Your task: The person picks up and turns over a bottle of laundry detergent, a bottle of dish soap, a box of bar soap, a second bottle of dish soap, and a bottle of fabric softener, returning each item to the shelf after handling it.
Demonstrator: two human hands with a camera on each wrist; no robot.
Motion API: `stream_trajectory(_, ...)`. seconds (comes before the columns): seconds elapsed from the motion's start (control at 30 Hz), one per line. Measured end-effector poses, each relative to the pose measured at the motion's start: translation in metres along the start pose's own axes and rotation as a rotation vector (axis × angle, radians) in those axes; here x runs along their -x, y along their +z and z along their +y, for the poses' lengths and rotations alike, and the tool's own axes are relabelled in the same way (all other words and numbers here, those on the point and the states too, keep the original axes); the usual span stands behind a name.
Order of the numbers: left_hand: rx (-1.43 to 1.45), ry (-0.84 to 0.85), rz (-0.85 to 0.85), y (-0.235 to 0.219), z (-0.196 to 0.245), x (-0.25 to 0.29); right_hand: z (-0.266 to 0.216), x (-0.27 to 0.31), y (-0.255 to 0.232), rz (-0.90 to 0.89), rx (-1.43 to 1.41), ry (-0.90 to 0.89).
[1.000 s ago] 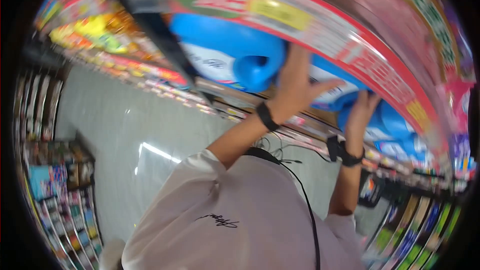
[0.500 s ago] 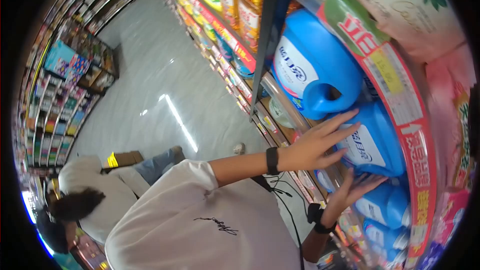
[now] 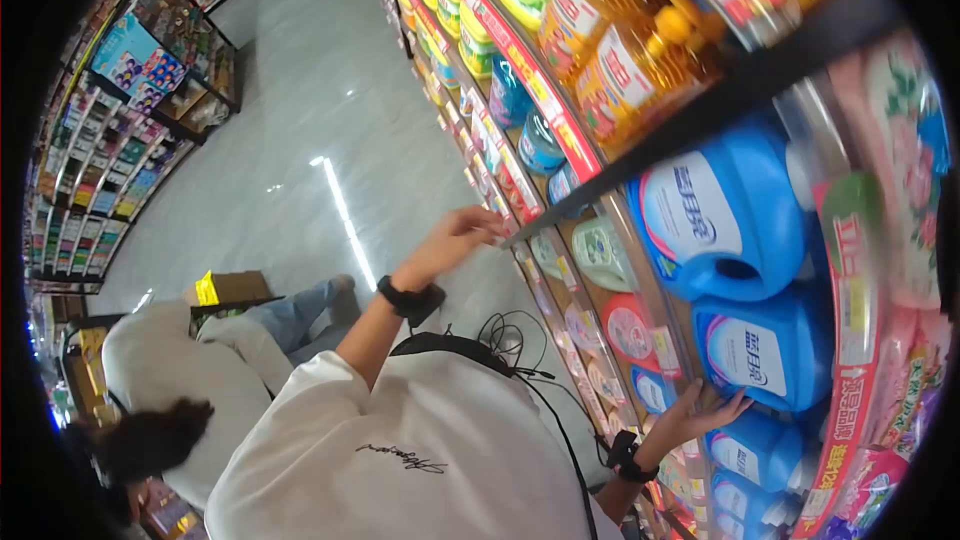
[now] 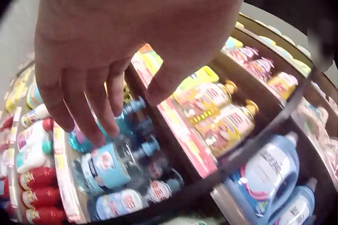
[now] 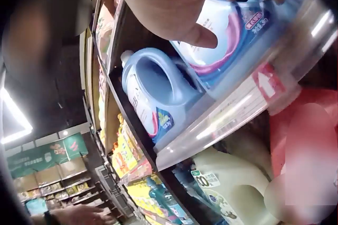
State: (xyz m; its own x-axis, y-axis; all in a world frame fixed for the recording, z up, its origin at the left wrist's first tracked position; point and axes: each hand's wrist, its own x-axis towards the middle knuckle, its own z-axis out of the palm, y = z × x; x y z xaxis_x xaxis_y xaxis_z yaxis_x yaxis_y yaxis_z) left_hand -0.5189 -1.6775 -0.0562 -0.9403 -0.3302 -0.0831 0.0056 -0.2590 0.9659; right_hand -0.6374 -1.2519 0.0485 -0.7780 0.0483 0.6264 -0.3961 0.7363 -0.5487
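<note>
My right hand [image 3: 688, 422], fingers extended, rests at the lower edge of a blue laundry detergent jug [image 3: 800, 340] on the shelf. The right wrist view has its thumb lying across that jug's white label [image 5: 216, 45]. Directly beside it stands another blue detergent jug [image 3: 770, 210], upright, its looped handle facing outward. My left hand [image 3: 450, 243] hangs off to the left, away from the jugs, with relaxed fingers and nothing in them. In the left wrist view it hovers in front of clear blue-labelled bottles [image 4: 108, 167].
A dark shelf post [image 3: 720, 90] separates the jugs from amber pump bottles [image 3: 630, 70]. A red price rail [image 3: 850, 410] runs along the shelf with pink packs. Lower down sits a pale green jug [image 3: 600, 252]. Another person [image 3: 150, 370] is at the left. Black cables [image 3: 510, 340] hang near my waist.
My left hand has come off the detergent jug and moved left, away from the jugs. The right hand stays at the jug's lower edge. The view has shifted left along the shelf.
</note>
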Motion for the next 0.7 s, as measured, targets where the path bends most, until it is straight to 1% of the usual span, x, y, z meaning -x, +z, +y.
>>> stream_trajectory(0.03, 0.000, -0.018, 0.152, -0.030, 0.003, 0.005, -0.003, 0.008, 0.004, 0.014, 0.008, -0.015)
stream_trajectory(0.1, 0.003, -0.202, 0.374, -0.084, 0.025, 0.015, -0.021, 0.030, 0.017, 0.093, -0.023, 0.160)
stream_trajectory(0.13, -0.015, -0.189, 0.402, -0.109, 0.033, 0.022, -0.034, 0.038, 0.024, 0.132, -0.039, 0.248)
stream_trajectory(0.2, 0.010, -0.158, 0.456, -0.155, 0.045, 0.031, -0.084, 0.053, 0.050, 0.211, -0.086, 0.303)
stream_trajectory(0.23, 0.000, -0.172, 0.477, -0.171, 0.052, 0.033, -0.106, 0.058, 0.066, 0.250, -0.115, 0.335)
stream_trajectory(0.33, -0.019, -0.215, 0.516, -0.219, 0.067, 0.041, -0.141, 0.072, 0.104, 0.001, -0.372, 0.324)
stream_trajectory(0.43, 0.025, -0.245, 0.530, -0.256, 0.070, 0.041, -0.196, 0.060, 0.152, -0.250, -0.460, 0.114)
stream_trajectory(0.5, 0.045, -0.246, 0.542, -0.273, 0.072, 0.038, -0.261, 0.039, 0.183, -0.347, -0.365, -0.026)
stream_trajectory(0.57, 0.061, -0.251, 0.535, -0.291, 0.069, 0.032, -0.313, 0.015, 0.217, -0.366, -0.295, -0.225)
stream_trajectory(0.63, 0.055, -0.283, 0.518, -0.307, 0.073, 0.023, -0.347, -0.008, 0.251, -0.342, -0.280, -0.307)
stream_trajectory(0.7, 0.028, -0.317, 0.505, -0.328, 0.077, 0.015, -0.367, -0.029, 0.282, -0.210, -0.247, -0.330)
